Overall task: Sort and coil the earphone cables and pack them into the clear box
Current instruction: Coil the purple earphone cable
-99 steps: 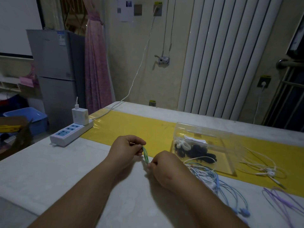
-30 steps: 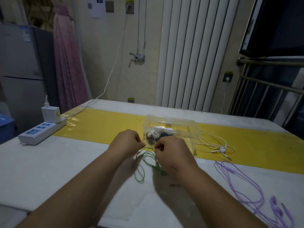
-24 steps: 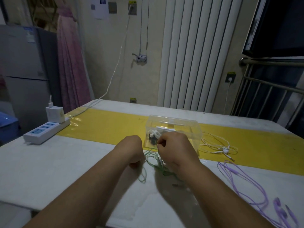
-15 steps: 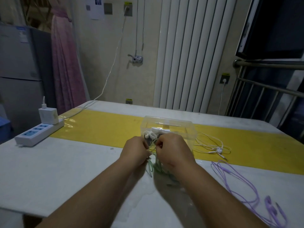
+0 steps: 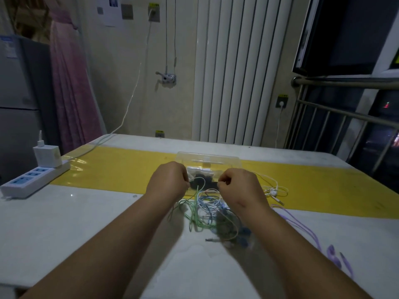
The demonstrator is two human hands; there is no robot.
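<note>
Head view: on the bench (image 5: 64, 223), the left hand's (image 5: 168, 182) curled fingers pinch the green cable (image 5: 194, 212). The right hand's (image 5: 239, 188) pinch a strand of the cable tangle (image 5: 216, 214); which one is unclear. Both hands partly hide one clear box (image 5: 208, 160) just behind, holding dark and white earphones. One white earphone set (image 5: 274, 190) and one purple cable (image 5: 302, 229) lie right, one power strip (image 5: 34, 180) far left.

My left hand (image 5: 168, 182) and right hand (image 5: 237, 187) have drawn apart from where they met in front of the clear box (image 5: 208, 164). The green earphone cable (image 5: 195, 210), a tight bundle seconds ago, now trails loose from my pinching fingers, over the newly uncovered blue cables (image 5: 212, 203).
</note>
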